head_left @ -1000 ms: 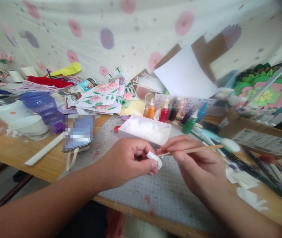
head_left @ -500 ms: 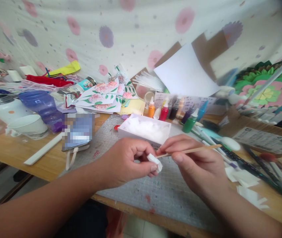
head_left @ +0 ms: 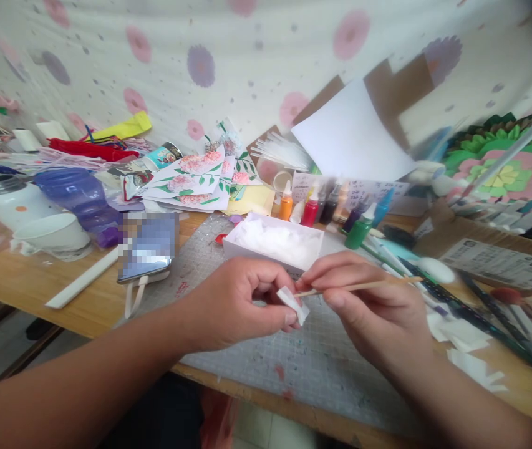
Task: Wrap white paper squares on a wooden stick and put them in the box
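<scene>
A small folded piece of white paper (head_left: 294,304) is pinched between the thumb and fingers of my left hand (head_left: 251,296). My right hand (head_left: 368,299) grips a thin wooden stick (head_left: 363,287), whose left end meets the white piece; its exact tip is hidden by my fingers. Both hands are close together above the grey cutting mat (head_left: 242,368). Just behind them stands an open white box (head_left: 272,243) filled with fluffy white cotton (head_left: 275,236).
Paint bottles, among them a green one (head_left: 360,229), stand behind the box. A phone (head_left: 148,249) rests on a stand to the left, near a white cup (head_left: 53,237). Cut white paper pieces (head_left: 474,368), brushes and a cardboard box (head_left: 499,249) lie right.
The white piece in my left hand has tilted slightly and shows more of its flat face. My hands have barely moved, and the stick still touches it.
</scene>
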`<state>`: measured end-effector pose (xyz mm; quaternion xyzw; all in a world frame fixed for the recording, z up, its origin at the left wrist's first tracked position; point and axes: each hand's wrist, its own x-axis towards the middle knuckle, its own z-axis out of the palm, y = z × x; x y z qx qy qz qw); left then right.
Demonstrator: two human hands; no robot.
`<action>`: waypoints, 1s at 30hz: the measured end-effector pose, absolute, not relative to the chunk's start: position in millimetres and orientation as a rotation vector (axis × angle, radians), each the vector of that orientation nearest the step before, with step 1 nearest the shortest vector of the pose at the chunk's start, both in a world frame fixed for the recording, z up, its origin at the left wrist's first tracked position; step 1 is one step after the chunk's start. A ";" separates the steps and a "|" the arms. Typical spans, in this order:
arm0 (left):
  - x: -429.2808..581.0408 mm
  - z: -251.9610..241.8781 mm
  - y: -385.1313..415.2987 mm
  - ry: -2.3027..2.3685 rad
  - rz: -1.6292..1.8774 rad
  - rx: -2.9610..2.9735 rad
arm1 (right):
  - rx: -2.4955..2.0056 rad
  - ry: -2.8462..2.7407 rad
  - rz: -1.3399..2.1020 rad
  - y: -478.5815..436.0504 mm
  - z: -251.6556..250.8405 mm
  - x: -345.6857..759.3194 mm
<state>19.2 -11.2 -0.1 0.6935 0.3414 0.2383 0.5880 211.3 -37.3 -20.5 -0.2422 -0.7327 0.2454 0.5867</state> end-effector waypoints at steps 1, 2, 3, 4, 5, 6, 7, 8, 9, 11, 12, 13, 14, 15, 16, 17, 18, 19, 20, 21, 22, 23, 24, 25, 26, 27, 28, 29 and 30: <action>18.7 0.1 -10.7 0.789 0.560 1.622 | -0.571 -1.718 0.555 -37.6 -19.1 211.2; 18.2 0.4 -10.0 0.771 0.566 1.617 | -0.576 -1.730 0.539 -37.9 -17.8 211.2; 17.6 0.8 -9.2 0.745 0.568 1.604 | -0.581 -1.740 0.525 -38.1 -16.8 211.2; 17.1 1.3 -8.5 0.720 0.571 1.587 | -0.584 -1.750 0.513 -38.3 -16.0 211.1; 16.6 1.7 -7.8 0.694 0.571 1.572 | -0.585 -1.759 0.502 -38.3 -15.4 211.1; 16.2 2.0 -7.2 0.675 0.574 1.560 | -0.586 -1.767 0.494 -38.3 -15.1 211.0; 15.9 2.1 -6.8 0.664 0.581 1.550 | -0.588 -1.775 0.487 -38.4 -14.9 211.0; 15.7 2.0 -6.5 0.662 0.592 1.545 | -0.591 -1.781 0.479 -38.4 -14.9 211.0; 15.7 1.8 -6.3 0.668 0.602 1.542 | -0.597 -1.787 0.473 -38.5 -15.0 211.1; 16.3 1.4 -6.3 0.698 0.608 1.540 | -0.608 -1.799 0.462 -38.9 -15.2 211.1; 16.9 1.4 -6.3 0.723 0.605 1.542 | -0.614 -1.801 0.459 -39.2 -15.4 211.1; 17.7 1.6 -6.5 0.751 0.599 1.545 | -0.620 -1.800 0.460 -39.4 -15.6 211.1; 18.6 2.0 -6.6 0.784 0.590 1.552 | -0.623 -1.795 0.463 -39.7 -15.8 211.1; 19.5 2.5 -6.8 0.819 0.584 1.562 | -0.623 -1.787 0.466 -39.8 -16.2 211.1; 20.4 3.2 -7.1 0.858 0.582 1.576 | -0.623 -1.774 0.470 -39.9 -16.7 211.0; 21.2 3.8 -7.3 0.895 0.582 1.595 | -0.624 -1.763 0.474 -39.8 -17.3 210.9; 21.9 4.2 -7.5 0.930 0.584 1.618 | -0.628 -1.758 0.477 -39.5 -18.1 210.8; 22.4 4.4 -7.7 0.956 0.589 1.641 | -0.637 -1.755 0.478 -39.1 -19.0 210.5; 22.6 4.3 -7.9 0.975 0.597 1.666 | -0.650 -1.755 0.478 -38.6 -20.0 210.2; 22.7 4.0 -7.9 0.986 0.604 1.696 | -0.668 -1.758 0.480 -38.2 -21.1 209.7; 22.6 3.5 -7.9 0.991 0.610 1.733 | -0.682 -1.759 0.482 -37.7 -22.2 209.1; 22.4 2.9 -7.9 0.993 0.617 1.778 | -0.693 -1.758 0.487 -37.2 -23.1 208.5; 22.2 2.2 -7.8 0.996 0.625 1.831 | -0.698 -1.753 0.496 -36.9 -24.0 207.8; 22.1 1.6 -7.7 0.999 0.636 1.885 | -0.697 -1.749 0.506 -36.7 -24.6 207.2; 22.0 1.1 -7.6 1.006 0.648 1.931 | -0.694 -1.747 0.513 -36.5 -25.0 206.6; 22.1 0.7 -7.5 1.015 0.660 1.965 | -0.690 -1.745 0.516 -36.5 -25.3 206.1; 22.2 0.5 -7.5 1.026 0.669 1.990 | -0.688 -1.743 0.513 -36.5 -25.4 205.8; 22.4 0.4 -7.4 1.041 0.676 2.005 | -0.690 -1.743 0.505 -36.5 -25.6 205.7; 22.6 0.3 -7.3 1.052 0.678 2.015 | -0.694 -1.744 0.492 -36.6 -25.8 205.7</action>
